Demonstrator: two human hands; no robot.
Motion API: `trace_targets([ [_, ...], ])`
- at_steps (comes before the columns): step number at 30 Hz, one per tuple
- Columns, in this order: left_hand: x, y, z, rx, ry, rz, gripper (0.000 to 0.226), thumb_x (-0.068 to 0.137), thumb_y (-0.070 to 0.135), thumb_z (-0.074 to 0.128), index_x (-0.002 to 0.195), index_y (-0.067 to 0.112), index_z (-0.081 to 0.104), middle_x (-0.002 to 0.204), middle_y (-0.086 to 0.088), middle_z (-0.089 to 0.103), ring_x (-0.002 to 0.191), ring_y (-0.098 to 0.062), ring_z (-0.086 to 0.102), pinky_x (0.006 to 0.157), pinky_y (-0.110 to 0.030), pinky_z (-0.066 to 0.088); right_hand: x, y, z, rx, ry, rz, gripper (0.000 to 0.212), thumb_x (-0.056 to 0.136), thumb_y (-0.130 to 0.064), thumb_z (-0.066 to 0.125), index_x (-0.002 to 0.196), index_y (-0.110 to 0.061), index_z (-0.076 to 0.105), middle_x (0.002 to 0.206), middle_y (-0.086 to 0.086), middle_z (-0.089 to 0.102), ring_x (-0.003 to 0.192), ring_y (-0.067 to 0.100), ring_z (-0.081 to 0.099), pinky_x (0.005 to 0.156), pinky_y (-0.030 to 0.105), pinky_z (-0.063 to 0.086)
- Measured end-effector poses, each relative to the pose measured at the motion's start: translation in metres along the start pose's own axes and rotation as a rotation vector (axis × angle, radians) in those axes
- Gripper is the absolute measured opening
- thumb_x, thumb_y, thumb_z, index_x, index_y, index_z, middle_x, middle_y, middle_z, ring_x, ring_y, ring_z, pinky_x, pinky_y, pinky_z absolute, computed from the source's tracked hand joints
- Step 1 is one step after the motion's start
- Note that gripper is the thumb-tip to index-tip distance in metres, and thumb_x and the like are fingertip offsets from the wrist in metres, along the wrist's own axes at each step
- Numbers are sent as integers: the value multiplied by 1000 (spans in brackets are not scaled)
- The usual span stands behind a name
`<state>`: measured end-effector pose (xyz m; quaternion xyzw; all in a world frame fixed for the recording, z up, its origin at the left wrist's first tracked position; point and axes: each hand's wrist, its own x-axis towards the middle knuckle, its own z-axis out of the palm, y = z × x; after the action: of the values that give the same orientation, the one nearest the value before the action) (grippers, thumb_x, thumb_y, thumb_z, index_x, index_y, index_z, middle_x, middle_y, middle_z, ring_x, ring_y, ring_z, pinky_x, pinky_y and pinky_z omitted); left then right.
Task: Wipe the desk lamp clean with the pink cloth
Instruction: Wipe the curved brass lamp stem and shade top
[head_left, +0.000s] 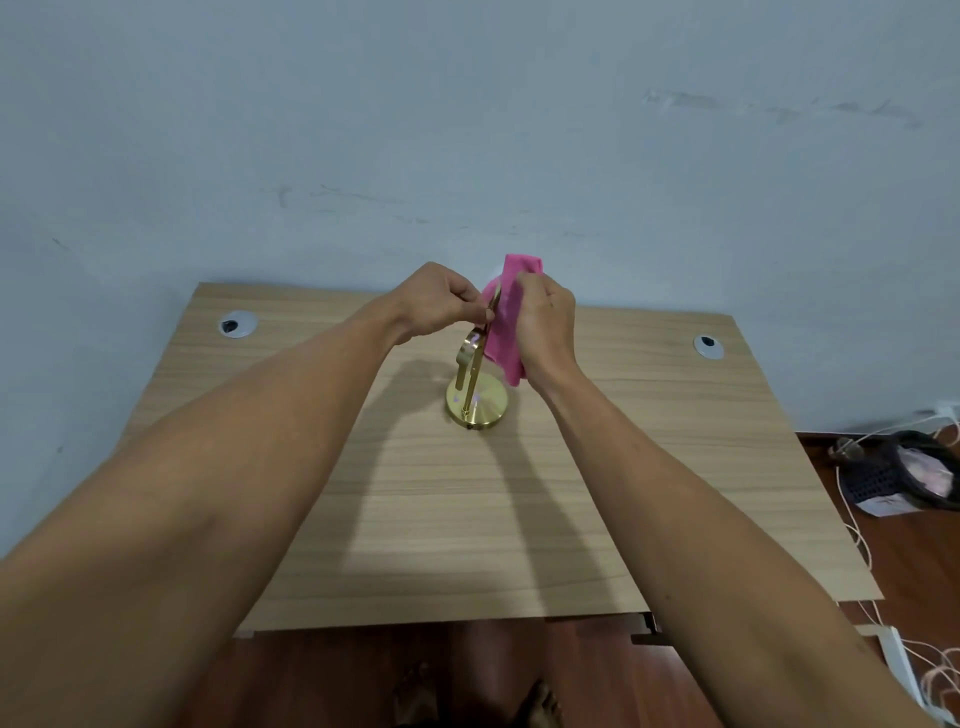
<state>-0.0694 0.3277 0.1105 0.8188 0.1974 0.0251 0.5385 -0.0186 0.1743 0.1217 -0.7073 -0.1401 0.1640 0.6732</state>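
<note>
A pale blue-grey wall (467, 130) fills the room behind the wooden desk (467, 519), and the desk is the thing to steer by. Its far edge meets that wall. 2 round cable grommets sit in its far corners, 1 at the left (237, 325) and 1 at the right (708, 346). Off the desk's right side, on the dark wood floor (904, 561), lies a dark basket (904, 475) with thin pale cords (857, 540) trailing near it.

Near the middle of the desk, toward its far half, stands the gold desk lamp (475, 395), its round base flat on the wood and its thin stem rising toward the hands. The pink cloth (506, 327) hangs against the upper stem, above the desk and just right of the base.

The right hand (545, 325) has its fingers curled around the cloth, holding it to the lamp. The left hand (434, 301) pinches the stem between thumb and fingertips, just beside the cloth.
</note>
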Motion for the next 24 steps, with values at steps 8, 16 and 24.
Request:
trace_targets([
  [8, 0, -4, 3, -29, 36, 50, 11, 84, 11, 84, 90, 3, 82, 89, -5, 81, 86, -8, 74, 95, -31, 58, -21, 17, -8, -198, 24, -67, 42, 93, -34, 52, 63, -5, 51, 61, 21, 57, 54, 26, 52, 52, 30, 42],
  [16, -8, -6, 9, -45, 68, 23, 18, 73, 17, 92, 84, 10, 80, 84, -12, 81, 79, -16, 75, 84, -35, 58, 21, -26, -32, 144, 437, -14, 28, 89, -14, 48, 75, -13, 72, 64, -5, 62, 53, 9, 58, 47, 26, 47],
  [24, -9, -4, 32, 7, 259, -13, 10, 76, 9, 84, 75, 4, 76, 67, -10, 74, 56, -14, 62, 63, -23, 51, 2, 10, -19, -603, -144, -435, 34, 98, -7, 55, 126, -8, 73, 138, 6, 61, 130, 21, 46, 108, 23, 35],
])
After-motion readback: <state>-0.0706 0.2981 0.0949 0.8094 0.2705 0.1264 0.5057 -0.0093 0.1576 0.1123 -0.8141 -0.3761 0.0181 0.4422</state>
